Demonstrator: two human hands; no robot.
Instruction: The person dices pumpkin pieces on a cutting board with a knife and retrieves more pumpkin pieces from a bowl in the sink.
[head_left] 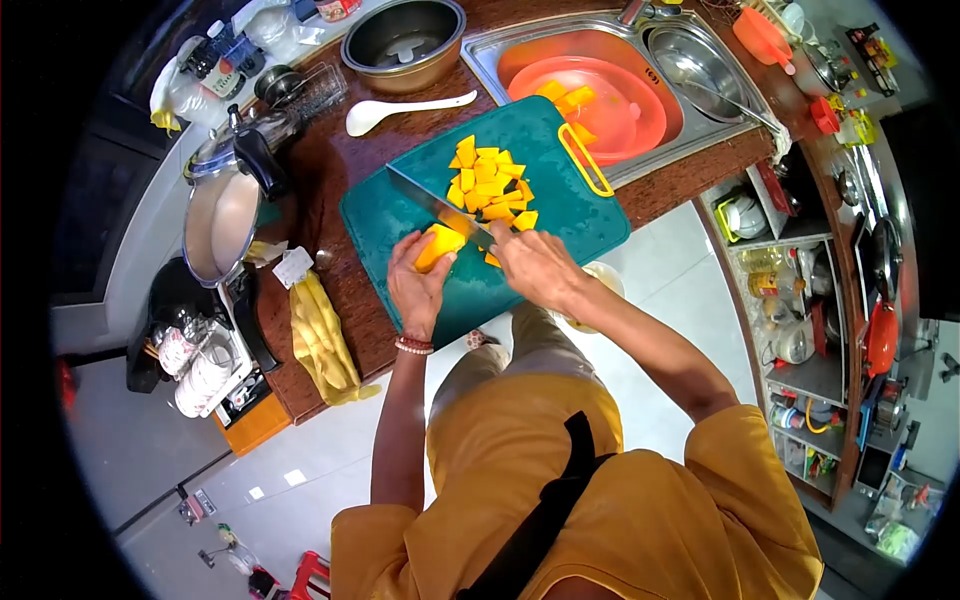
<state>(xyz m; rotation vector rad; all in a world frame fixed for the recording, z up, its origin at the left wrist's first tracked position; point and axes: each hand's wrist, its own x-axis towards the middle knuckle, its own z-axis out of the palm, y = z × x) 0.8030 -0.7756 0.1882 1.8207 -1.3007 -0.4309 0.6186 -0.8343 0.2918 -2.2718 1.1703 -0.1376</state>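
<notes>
A green cutting board (372,225) with a yellow handle lies on the brown counter. My left hand (415,280) is closed round a larger piece of orange pumpkin (440,246) near the board's middle. In my right hand (535,262) is a kitchen knife (430,200), its blade pointing up and left, right beside that piece. Behind the blade sits a heap of cut pumpkin chunks (485,180). My fingers hide most of the knife's handle. Whether the edge touches the pumpkin, I cannot tell.
An orange basin (640,130) with pumpkin pieces stands in the steel sink (490,60). A white ladle (370,117) and a dark pot (405,80) lie beyond the board. To the left are a pressure cooker (190,225) and a yellow cloth (320,340).
</notes>
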